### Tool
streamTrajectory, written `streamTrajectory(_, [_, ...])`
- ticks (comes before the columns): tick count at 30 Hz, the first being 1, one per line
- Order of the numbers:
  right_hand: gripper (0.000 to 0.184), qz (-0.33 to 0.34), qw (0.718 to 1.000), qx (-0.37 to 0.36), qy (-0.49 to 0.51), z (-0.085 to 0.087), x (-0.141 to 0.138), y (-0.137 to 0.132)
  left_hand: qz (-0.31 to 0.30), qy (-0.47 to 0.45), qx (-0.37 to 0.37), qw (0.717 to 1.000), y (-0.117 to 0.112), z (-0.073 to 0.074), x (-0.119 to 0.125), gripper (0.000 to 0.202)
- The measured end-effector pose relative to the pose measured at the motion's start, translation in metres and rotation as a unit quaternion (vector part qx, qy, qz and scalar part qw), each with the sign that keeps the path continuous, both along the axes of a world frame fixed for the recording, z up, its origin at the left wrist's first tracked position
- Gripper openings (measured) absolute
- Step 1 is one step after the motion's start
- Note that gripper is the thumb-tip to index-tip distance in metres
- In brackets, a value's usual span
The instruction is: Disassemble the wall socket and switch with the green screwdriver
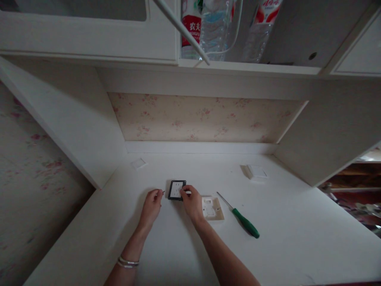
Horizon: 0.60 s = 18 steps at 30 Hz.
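Pinching a dark bit (163, 192), the left hand (152, 204) is beside the socket (176, 189) on the table (285, 226); right hand (193, 202) at its right side, grip unclear; likely light, stiff, best held by its rim (174, 198)

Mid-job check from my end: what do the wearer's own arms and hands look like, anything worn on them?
The left hand and right hand are ungloved, and no sleeves show on the forearms. Silvery, narrow, rounded bangles circle the left forearm; nothing shows worn on the right. No cables or markings are discernible.
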State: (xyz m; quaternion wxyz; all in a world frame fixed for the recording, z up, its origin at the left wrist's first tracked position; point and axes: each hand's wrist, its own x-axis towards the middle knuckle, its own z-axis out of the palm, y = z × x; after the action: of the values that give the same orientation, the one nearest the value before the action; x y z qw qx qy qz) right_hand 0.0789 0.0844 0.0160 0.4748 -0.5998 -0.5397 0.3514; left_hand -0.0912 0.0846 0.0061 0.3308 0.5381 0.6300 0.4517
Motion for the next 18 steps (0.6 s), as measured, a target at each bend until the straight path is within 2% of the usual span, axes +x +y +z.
streamTrajectory(3, [0.024, 0.031, 0.998, -0.015, 0.048, -0.004, -0.005, 0.0, -0.082, -0.188, -0.082, 0.975, 0.005, 0.009, -0.011, 0.047])
streamTrajectory(5, [0.024, 0.052, 0.996, -0.023, 0.074, -0.002, -0.009, -0.002, -0.132, -0.235, -0.111, 0.956, 0.005, 0.016, -0.013, 0.044])
streamTrajectory(7, [0.022, 0.053, 0.996, -0.009, 0.066, 0.001, -0.01, -0.005, -0.141, -0.228, -0.119, 0.956, 0.005, 0.022, -0.012, 0.044])
streamTrajectory(10, [0.018, 0.02, 0.998, 0.06, -0.019, 0.009, -0.006, -0.007, -0.13, -0.178, -0.101, 0.97, 0.007, 0.026, -0.008, 0.047])
streamTrajectory(13, [0.02, 0.053, 0.988, 0.123, -0.08, 0.019, 0.0, -0.009, -0.138, -0.126, -0.081, 0.979, 0.008, 0.025, -0.006, 0.049])
streamTrajectory(15, [0.021, 0.086, 0.981, 0.151, -0.085, 0.027, 0.004, -0.011, -0.139, -0.105, -0.069, 0.982, 0.008, 0.022, -0.005, 0.049])
streamTrajectory(18, [0.021, 0.082, 0.985, 0.145, -0.04, 0.039, 0.006, -0.019, -0.122, -0.115, -0.059, 0.984, 0.011, 0.015, -0.006, 0.047])
